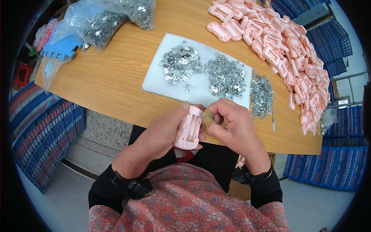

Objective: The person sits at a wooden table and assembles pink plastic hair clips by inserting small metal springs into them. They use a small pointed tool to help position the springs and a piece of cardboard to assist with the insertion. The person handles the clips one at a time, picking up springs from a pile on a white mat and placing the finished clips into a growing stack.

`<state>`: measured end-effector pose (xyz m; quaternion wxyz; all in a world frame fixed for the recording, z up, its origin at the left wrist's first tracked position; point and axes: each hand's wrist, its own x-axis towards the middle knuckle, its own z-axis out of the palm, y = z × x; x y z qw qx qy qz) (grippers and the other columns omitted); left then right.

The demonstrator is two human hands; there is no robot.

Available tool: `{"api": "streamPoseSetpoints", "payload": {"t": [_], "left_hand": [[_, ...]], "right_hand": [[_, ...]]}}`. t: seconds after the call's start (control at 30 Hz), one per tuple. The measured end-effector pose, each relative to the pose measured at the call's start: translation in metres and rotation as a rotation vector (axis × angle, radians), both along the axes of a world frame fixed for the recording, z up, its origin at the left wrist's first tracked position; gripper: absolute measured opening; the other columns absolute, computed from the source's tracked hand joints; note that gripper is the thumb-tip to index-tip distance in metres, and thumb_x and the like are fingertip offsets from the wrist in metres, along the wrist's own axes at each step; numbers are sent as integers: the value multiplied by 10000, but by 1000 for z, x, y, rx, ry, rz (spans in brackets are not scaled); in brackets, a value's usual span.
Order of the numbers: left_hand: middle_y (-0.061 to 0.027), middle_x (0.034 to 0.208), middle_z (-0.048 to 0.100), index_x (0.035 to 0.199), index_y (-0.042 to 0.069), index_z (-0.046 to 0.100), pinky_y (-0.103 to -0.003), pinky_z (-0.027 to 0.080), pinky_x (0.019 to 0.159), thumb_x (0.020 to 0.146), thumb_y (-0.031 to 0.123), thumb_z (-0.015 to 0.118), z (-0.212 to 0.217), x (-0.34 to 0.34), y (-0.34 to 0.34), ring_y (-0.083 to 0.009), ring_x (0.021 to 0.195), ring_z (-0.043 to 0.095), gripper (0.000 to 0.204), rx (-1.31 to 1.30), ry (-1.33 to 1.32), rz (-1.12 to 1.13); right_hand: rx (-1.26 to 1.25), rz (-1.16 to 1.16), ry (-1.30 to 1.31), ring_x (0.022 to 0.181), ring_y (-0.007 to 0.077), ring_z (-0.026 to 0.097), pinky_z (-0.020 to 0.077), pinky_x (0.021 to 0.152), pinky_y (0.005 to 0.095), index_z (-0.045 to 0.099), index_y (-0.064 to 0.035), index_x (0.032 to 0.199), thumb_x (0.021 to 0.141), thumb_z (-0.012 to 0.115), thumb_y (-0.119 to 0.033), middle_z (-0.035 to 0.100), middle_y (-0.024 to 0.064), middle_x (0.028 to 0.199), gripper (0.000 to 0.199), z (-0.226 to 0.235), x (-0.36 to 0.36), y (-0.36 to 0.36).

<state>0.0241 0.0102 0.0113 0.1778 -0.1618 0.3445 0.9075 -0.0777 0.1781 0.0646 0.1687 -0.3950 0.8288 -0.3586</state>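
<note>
My left hand (164,129) is closed round a pale pink plastic housing (185,133), its thumb along the upper edge. The housing has rounded ends and a long recessed slot facing up. At the slot's upper right, my right hand (232,121) has its thumb and finger pinched together, with tan tape round the fingertips. Whatever lies between those fingertips is hidden or too small to tell. Just beyond both hands, a white foam sheet (154,79) bears two heaps of small metal clips, a left heap (181,63) and a right heap (225,77).
Another metal heap (261,96) lies right of the sheet, near a thin tool (273,120). Many pink housings (286,50) are piled along the table's right side. Clear bags of metal parts (104,27) and a blue foam mat (62,47) sit far left. Blue racks (50,131) flank the table (108,83).
</note>
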Motion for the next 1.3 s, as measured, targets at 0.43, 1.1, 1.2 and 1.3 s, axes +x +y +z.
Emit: {"api": "streamPoseSetpoints", "payload": {"t": [0.43, 1.1, 1.2, 1.3], "left_hand": [[-146, 1034, 655, 1335, 24, 474, -403, 615, 751, 1078, 416, 259, -15, -2, 2, -252, 856, 695, 516, -105, 54, -88], [-121, 961, 644, 1494, 20, 317, -299, 555, 699, 1068, 442, 323, -7, 5, 11, -200, 784, 681, 600, -97, 131, -34], [-118, 956, 639, 1496, 22, 313, -293, 551, 689, 1069, 438, 326, -8, 6, 11, -190, 776, 676, 596, -118, 148, -37], [-112, 957, 635, 1495, 28, 323, -288, 545, 681, 1071, 435, 328, -8, 6, 12, -180, 767, 669, 588, -122, 145, -36]], "right_hand": [[144, 106, 413, 721, 318, 603, 469, 696, 399, 634, -53, 904, 770, 704, -75, 612, 119, 810, 152, 10, 14, -12], [-163, -184, -531, 744, 70, 633, 503, 652, 228, 643, 22, 1131, 951, 624, -86, 680, 58, 884, 211, -19, 20, 14], [-183, -177, -507, 735, 66, 624, 497, 652, 223, 642, 22, 1130, 950, 629, -85, 666, 38, 885, 209, -21, 21, 17], [-204, -182, -576, 735, 60, 613, 495, 654, 221, 637, 22, 1140, 949, 641, -93, 661, 17, 890, 223, -24, 20, 19]]}}
